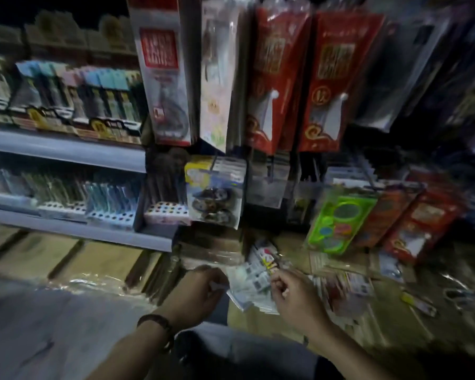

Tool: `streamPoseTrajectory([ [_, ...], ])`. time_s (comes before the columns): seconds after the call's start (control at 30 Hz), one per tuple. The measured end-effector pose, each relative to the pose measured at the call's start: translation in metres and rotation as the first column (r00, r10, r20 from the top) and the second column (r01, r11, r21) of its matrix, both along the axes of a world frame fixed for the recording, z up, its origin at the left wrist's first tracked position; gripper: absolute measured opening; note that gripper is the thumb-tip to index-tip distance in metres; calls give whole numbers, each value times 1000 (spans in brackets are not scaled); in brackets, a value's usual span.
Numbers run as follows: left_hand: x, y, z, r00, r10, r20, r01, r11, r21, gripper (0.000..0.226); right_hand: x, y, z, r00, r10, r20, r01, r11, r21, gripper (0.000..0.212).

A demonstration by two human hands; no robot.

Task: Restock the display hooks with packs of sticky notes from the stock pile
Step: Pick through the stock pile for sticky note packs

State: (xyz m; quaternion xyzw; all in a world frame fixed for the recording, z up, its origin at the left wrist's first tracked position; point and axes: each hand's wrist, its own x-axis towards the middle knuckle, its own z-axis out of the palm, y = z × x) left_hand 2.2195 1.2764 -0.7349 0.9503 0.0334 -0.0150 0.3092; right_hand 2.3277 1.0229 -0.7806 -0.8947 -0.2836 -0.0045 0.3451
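Two hands hold one fanned bundle of packs (248, 283) low in front of the person. The left hand (200, 286) curls round the bundle's left edge; the right hand (294, 294) pinches its right edge near the far end. The bundle's long axis runs away from the person, leaning slightly right. The hooks (214, 163) lie above and ahead, slightly left of the bundle, so the left hand is the nearer one. The stock pile (348, 286) lies just right of the right hand. Blur hides which hook needs filling.
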Motion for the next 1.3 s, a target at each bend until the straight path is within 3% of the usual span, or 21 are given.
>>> streamPoseTrajectory([
  [0.1, 26, -3, -42, 989, 43, -143, -47, 999, -26, 21, 12, 12, -61, 980, -59, -191, 12, 971, -237, 19],
  [0.17, 43, -4, -65, 977, 71, -201, -79, 996, -30, 20, 25, 28, -86, 970, -98, -222, -3, 910, -415, 24],
  [0.37, 62, -3, -128, 920, 109, -376, -124, 992, -14, 11, 79, 80, -138, 978, -152, -142, 29, 774, -633, 56],
  [0.47, 70, -2, -140, 903, 83, -421, -111, 993, -41, 22, 105, 101, -160, 982, -163, -95, 47, 701, -712, 72],
  [0.67, 84, 3, -147, 887, 83, -454, -118, 992, -49, 24, 122, 127, -207, 978, -187, -88, 44, 603, -796, 92],
  [0.87, 86, 1, -147, 889, 96, -448, -137, 989, -60, 26, 128, 139, -226, 987, -163, 2, 89, 531, -843, 77],
  [1.0, 86, 1, -144, 896, 111, -431, -152, 987, -60, 25, 138, 142, -228, 986, -160, -47, 32, 459, -888, 61],
  [1.07, 85, 0, -145, 894, 112, -433, -157, 985, -69, 25, 141, 140, -219, 994, -104, -18, 33, 473, -881, 55],
  [1.2, 85, -1, -146, 897, 104, -429, -144, 988, -61, 28, 156, 135, -192, 993, -46, -107, -58, 602, -796, 50],
  [1.27, 85, -2, -148, 899, 106, -424, -144, 988, -59, 28, 159, 132, -189, 986, -46, -159, -103, 585, -805, 54],
  [1.3, 86, -2, -149, 900, 106, -423, -143, 988, -56, 28, 159, 132, -190, 995, -22, -97, -67, 570, -819, 53],
])
